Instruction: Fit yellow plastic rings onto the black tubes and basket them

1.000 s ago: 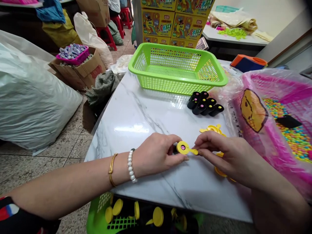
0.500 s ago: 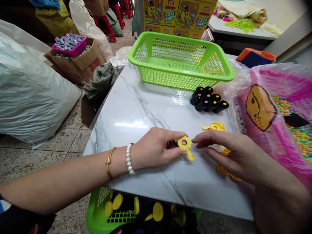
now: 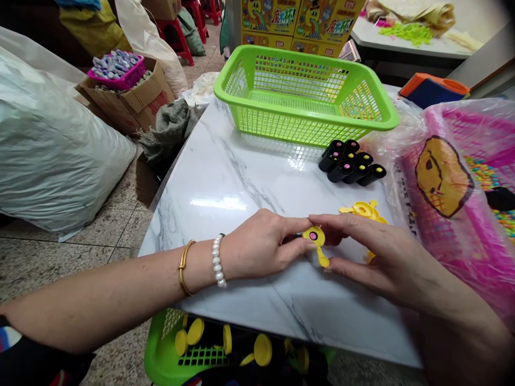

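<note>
My left hand (image 3: 261,244) pinches a small black tube, mostly hidden, topped with a yellow cap (image 3: 306,231) between thumb and forefinger. A pink piece shows through the cap's centre hole, and a strap with a round tab (image 3: 323,261) sticks out toward me. Curled about the cap's other side is my right hand (image 3: 386,262), its thumb on the tab and its forefinger touching my left fingertip. Loose yellow caps (image 3: 364,210) lie beside it, partly covered by that hand. Black tubes (image 3: 346,163) with pink or yellow pieces in their tops stand grouped behind.
A green basket (image 3: 301,115) stands at the table's back. On the right is a plastic-lined pink basket (image 3: 438,225) with colourful small pieces. Below the table edge, another green basket (image 3: 155,354) holds yellow-capped black tubes. A large white sack (image 3: 56,139) sits at left.
My right hand has moved left to the yellow cap, and its thumb now meets the tab. My left hand still holds the capped tube. The view has shifted slightly.
</note>
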Demonstrator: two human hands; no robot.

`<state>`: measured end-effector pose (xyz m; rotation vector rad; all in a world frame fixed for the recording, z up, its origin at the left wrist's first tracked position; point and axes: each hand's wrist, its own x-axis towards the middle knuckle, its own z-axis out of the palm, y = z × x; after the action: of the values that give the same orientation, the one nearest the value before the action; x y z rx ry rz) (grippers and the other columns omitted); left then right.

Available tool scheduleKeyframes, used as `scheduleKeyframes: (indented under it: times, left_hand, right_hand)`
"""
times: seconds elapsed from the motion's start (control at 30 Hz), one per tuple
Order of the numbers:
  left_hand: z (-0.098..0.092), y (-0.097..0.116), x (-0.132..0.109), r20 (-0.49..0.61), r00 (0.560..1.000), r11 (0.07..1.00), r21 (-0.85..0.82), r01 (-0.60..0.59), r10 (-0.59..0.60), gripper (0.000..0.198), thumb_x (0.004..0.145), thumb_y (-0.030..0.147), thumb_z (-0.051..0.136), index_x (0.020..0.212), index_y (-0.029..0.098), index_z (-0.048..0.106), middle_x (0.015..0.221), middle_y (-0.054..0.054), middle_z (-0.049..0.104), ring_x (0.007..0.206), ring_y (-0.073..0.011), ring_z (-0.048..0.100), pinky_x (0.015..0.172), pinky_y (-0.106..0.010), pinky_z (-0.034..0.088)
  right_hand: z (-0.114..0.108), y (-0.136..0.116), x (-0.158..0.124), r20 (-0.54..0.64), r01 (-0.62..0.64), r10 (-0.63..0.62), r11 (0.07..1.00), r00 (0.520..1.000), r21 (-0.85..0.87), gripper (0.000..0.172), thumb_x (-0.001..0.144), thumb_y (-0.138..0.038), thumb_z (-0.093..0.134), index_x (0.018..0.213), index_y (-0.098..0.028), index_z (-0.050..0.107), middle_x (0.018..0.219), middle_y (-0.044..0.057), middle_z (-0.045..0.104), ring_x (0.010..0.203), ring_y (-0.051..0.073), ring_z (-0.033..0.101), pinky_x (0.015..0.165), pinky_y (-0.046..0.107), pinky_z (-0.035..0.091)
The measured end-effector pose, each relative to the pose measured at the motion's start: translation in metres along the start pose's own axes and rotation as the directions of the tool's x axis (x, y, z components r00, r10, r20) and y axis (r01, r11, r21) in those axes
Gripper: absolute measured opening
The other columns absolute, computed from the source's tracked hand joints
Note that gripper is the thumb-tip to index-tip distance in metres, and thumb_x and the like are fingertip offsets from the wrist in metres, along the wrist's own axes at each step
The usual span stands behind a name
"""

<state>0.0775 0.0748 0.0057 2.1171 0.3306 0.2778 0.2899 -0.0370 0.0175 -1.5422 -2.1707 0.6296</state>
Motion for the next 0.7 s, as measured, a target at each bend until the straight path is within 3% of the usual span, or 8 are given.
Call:
scheduleKeyframes:
  times: [0.1,0.2,0.33,0.53,0.7]
  left_hand:
    - [0.000,-0.001,0.000,0.014,1.000,1.000,0.018,-0.003,0.003,0.024,0.095,0.022,0.050,0.110,0.015,0.067,0.069,0.001,0.066,0.057,-0.0086,0.054,0.058,-0.018,0.043]
    - [0.002,-0.002,-0.002,0.016,0.999,0.999,0.045,-0.030,0.029,0.019,0.094,0.024,0.053,0.104,0.017,0.068,0.068,0.001,0.066,0.056,-0.0092,0.055,0.057,-0.018,0.042]
    - [0.006,-0.001,-0.003,-0.008,0.999,0.995,0.094,-0.031,0.032,0.020,0.092,0.026,0.056,0.107,0.017,0.066,0.065,0.002,0.064,0.051,-0.0094,0.052,0.053,-0.019,0.039]
    - [0.006,-0.001,0.000,-0.025,1.000,0.990,0.141,-0.004,0.007,0.014,0.093,0.024,0.055,0.099,0.017,0.065,0.069,0.001,0.065,0.055,-0.0109,0.055,0.056,-0.020,0.041]
    - [0.010,-0.004,-0.002,-0.068,0.997,0.974,0.225,-0.012,0.028,0.017,0.093,0.030,0.056,0.102,0.018,0.065,0.070,0.000,0.067,0.055,-0.0119,0.056,0.055,-0.022,0.039]
  right_hand:
    - [0.001,-0.005,0.003,-0.039,-0.089,0.093,0.991,0.995,0.095,0.039,0.090,-0.033,0.063,0.127,-0.029,0.054,0.100,0.001,0.066,0.088,0.016,0.063,0.075,0.027,0.050]
    - [0.006,-0.014,0.008,-0.057,-0.257,0.280,0.932,0.958,0.256,0.026,0.090,-0.033,0.062,0.115,-0.026,0.058,0.084,-0.001,0.064,0.075,0.013,0.061,0.065,0.024,0.049]
    - [0.011,-0.022,0.018,0.068,-0.422,0.437,0.799,0.897,0.429,0.023,0.090,-0.037,0.061,0.107,-0.023,0.055,0.070,-0.004,0.055,0.062,0.011,0.053,0.054,0.022,0.044]
    - [0.010,-0.013,0.025,0.181,-0.433,0.408,0.700,0.895,0.567,0.028,0.090,-0.042,0.060,0.108,-0.022,0.051,0.069,-0.005,0.051,0.059,0.011,0.046,0.050,0.022,0.036]
    - [0.012,-0.008,0.028,0.223,-0.416,0.362,0.652,0.905,0.634,0.032,0.090,-0.043,0.060,0.111,-0.021,0.051,0.074,-0.003,0.054,0.064,0.012,0.051,0.059,0.025,0.042]
